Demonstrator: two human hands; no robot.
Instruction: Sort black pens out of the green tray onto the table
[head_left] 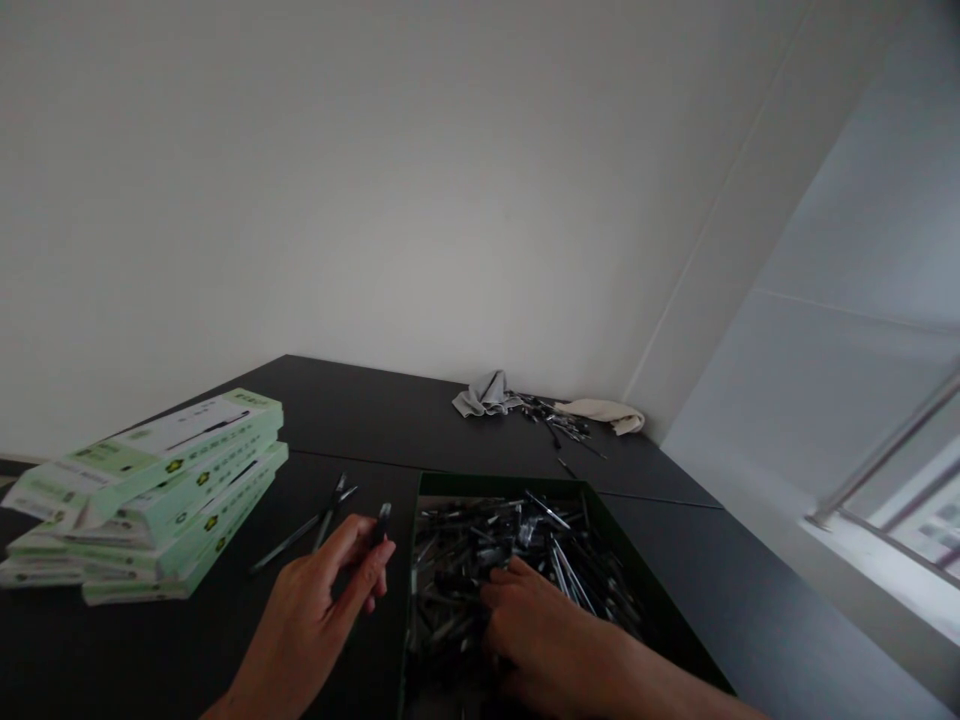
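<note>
Here, pinching a slim black, clear-ended pen piece [382, 522] in the left hand [322, 585] — just left of a dark green rectangular box [480, 485]. Reaching with the right hand [536, 620] into jumbled black and clear plastic pens [517, 525] inside — cannot tell whether gripping any.

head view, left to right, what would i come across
Stack of green-and-white boxes → left hand holding a pen → dark green tray → window rail.
</note>
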